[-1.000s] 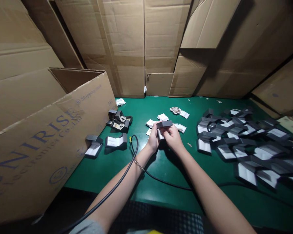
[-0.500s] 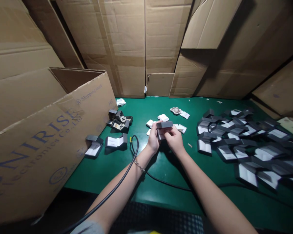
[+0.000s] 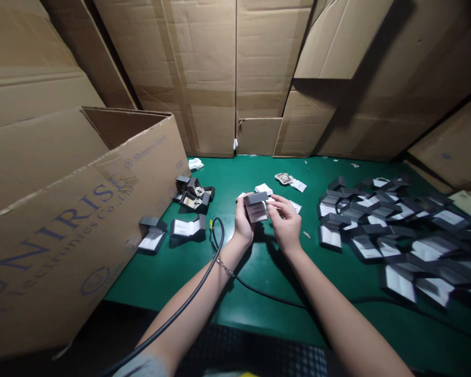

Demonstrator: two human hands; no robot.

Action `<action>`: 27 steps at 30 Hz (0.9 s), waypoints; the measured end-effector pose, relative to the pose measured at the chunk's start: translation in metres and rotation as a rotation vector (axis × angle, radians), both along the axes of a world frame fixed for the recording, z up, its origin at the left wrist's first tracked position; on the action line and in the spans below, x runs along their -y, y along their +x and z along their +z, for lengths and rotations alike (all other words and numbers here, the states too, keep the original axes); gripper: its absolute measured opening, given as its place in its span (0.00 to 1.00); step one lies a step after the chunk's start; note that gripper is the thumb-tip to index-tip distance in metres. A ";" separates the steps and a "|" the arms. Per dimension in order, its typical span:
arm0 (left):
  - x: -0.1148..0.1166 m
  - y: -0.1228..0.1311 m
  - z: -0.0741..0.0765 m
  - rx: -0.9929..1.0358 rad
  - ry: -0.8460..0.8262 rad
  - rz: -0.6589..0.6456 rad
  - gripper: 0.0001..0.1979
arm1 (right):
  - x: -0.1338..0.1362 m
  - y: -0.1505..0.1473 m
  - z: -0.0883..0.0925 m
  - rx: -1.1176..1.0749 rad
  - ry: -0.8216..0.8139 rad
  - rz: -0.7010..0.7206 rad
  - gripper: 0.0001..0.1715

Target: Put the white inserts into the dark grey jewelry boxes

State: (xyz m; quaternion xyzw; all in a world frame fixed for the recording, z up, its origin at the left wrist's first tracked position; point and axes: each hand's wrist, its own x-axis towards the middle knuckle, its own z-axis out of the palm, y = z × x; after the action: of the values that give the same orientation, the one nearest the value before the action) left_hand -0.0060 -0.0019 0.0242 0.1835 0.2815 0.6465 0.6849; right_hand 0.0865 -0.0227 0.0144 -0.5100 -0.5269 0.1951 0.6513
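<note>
Held box [image 3: 256, 199] part-hidden; carton [image 3: 78, 225] cropped

The counter [image 3: 259, 317] is green. Open grey-and-white boxes [image 3: 330, 239] crowd its right side; two more boxes [image 3: 186, 228] sit at left, a dark pile [image 3: 198, 196] just beyond them. White packets [image 3: 264, 188] lie mid-counter. Crumpled paper [image 3: 196, 164] rests far left; a black cable [image 3: 272, 299] crosses the near part.

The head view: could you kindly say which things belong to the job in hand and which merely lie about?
Probably part of the job: open hinged box in the left hand; similar open boxes at right.

Seemingly lying about: black cable; crumpled white scrap; small tan scrap.
</note>
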 end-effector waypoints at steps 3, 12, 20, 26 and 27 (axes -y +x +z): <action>-0.003 -0.002 -0.003 -0.024 0.014 0.041 0.20 | -0.002 -0.001 0.000 -0.030 -0.061 -0.015 0.13; -0.004 -0.001 -0.011 -0.082 0.092 0.028 0.20 | -0.004 -0.002 -0.005 -0.048 -0.087 0.008 0.12; -0.008 0.000 -0.017 -0.059 0.062 0.082 0.17 | -0.006 -0.009 -0.007 -0.167 -0.208 0.111 0.13; -0.012 0.000 -0.025 -0.082 0.043 0.096 0.18 | -0.007 -0.012 -0.011 -0.288 -0.315 0.148 0.16; -0.012 0.000 -0.024 -0.075 0.027 0.093 0.18 | -0.008 -0.012 -0.011 -0.289 -0.313 0.153 0.16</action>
State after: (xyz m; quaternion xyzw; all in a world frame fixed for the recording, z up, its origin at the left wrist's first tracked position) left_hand -0.0059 0.0098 0.0000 0.2036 0.3065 0.6739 0.6407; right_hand 0.0743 -0.0150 0.0030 -0.5303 -0.4285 0.3942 0.6163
